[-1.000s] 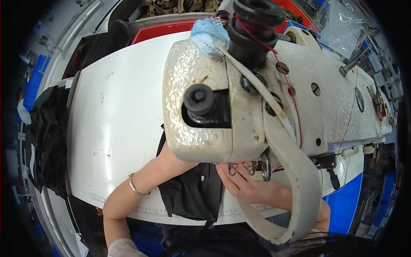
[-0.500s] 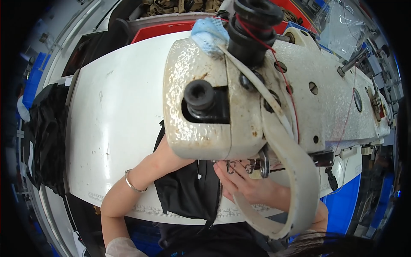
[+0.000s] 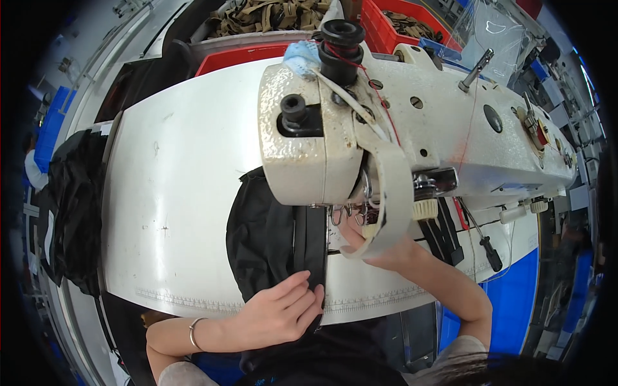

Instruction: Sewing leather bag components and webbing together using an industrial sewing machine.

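A black fabric piece (image 3: 257,238) lies on the white sewing table, its right edge, with what looks like a zipper, running under the head of a white sewing machine (image 3: 302,170). My left hand (image 3: 283,307), wearing a bangle, is at the near end of this fabric. Its fingers are curled in at the zipper edge and seem to grip it. My right hand (image 3: 386,252) is just right of the needle area, beside the presser foot. A curved off-white strap (image 3: 394,199) and metal parts cover some of its fingers, so their grip is hidden.
A screwdriver (image 3: 490,253) and black straps (image 3: 444,235) lie right of the machine. Black fabric (image 3: 74,206) hangs off the table's left side. Red bins (image 3: 399,32) with tan webbing stand behind. A ruler scale (image 3: 193,299) runs along the near edge.
My left hand has come out from behind the machine head toward me, to the fabric's near end. My view has shifted, showing more of the fabric, the screwdriver and the straps.
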A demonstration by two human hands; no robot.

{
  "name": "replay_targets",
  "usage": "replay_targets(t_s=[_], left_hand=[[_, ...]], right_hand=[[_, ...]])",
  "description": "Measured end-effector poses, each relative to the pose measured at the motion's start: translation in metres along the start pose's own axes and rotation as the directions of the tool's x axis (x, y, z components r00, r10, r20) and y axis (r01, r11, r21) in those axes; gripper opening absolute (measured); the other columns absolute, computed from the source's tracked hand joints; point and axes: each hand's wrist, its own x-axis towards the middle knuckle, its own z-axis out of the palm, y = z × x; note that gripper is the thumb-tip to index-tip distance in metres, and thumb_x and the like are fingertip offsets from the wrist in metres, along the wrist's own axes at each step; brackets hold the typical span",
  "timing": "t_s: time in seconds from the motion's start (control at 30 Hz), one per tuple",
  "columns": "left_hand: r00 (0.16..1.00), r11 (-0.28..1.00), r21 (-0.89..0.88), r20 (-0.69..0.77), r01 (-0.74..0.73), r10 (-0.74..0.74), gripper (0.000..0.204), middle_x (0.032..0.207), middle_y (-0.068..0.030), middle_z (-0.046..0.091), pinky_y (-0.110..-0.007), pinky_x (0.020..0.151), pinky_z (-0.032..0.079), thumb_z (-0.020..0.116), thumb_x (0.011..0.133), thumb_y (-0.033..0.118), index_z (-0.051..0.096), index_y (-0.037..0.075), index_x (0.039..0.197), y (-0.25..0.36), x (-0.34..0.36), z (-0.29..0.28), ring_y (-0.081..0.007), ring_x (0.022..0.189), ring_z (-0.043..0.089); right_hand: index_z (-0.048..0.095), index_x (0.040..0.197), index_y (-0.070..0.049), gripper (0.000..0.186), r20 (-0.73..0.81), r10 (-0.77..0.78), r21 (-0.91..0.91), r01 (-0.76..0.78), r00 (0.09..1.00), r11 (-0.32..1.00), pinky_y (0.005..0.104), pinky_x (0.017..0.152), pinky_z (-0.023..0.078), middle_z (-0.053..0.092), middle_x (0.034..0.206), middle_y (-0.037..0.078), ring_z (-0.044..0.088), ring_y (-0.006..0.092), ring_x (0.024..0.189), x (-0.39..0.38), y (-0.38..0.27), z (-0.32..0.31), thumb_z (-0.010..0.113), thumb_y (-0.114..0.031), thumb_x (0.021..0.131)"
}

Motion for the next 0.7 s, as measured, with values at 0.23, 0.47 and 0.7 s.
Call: replay_targets(t_s=[0.23,0.47,0.7], left_hand=[[0.978,0.972,0.214,-0.199,0.098,-0.054,0.022,0.079,-0.0074,0.053,-0.032,0.074,0.047,0.063,0.067,0.003,0.062,-0.004,0.087,-0.001,0.015,-0.028,-0.0196,0.071,0.052],[0.875,0.926,-0.207,-0.314,0.315,-0.368,0.032,0.080,-0.0123,0.056,-0.034,0.059,0.045,0.056,0.067,-0.016,0.060,-0.001,0.095,-0.043,0.014,-0.031,-0.0289,0.070,0.056],[0.536,0.534,-0.618,-0.207,0.576,-0.818,0.012,0.080,-0.0034,0.064,-0.023,0.073,0.044,0.052,0.093,0.004,0.061,-0.004,0.092,-0.133,0.006,-0.019,-0.0083,0.075,0.055]], right_hand=[[0.060,0.083,-0.008,0.015,-0.153,-0.153,0.134,0.174,0.976,0.976,0.0250,0.063,0.046,0.056,0.081,0.002,0.055,0.0151,0.077,0.017,-0.022,-0.027,0.063,-0.013,0.069],[0.057,0.073,-0.004,0.009,-0.210,-0.278,0.084,0.300,0.937,0.950,0.0248,0.063,0.044,0.056,0.082,0.005,0.055,0.0172,0.077,0.010,-0.022,-0.030,0.061,-0.011,0.068],[0.056,0.073,-0.005,0.008,-0.098,-0.358,0.283,0.371,0.929,0.884,0.0266,0.067,0.045,0.051,0.078,0.004,0.054,0.0170,0.078,0.002,-0.025,-0.024,0.060,-0.010,0.068]])
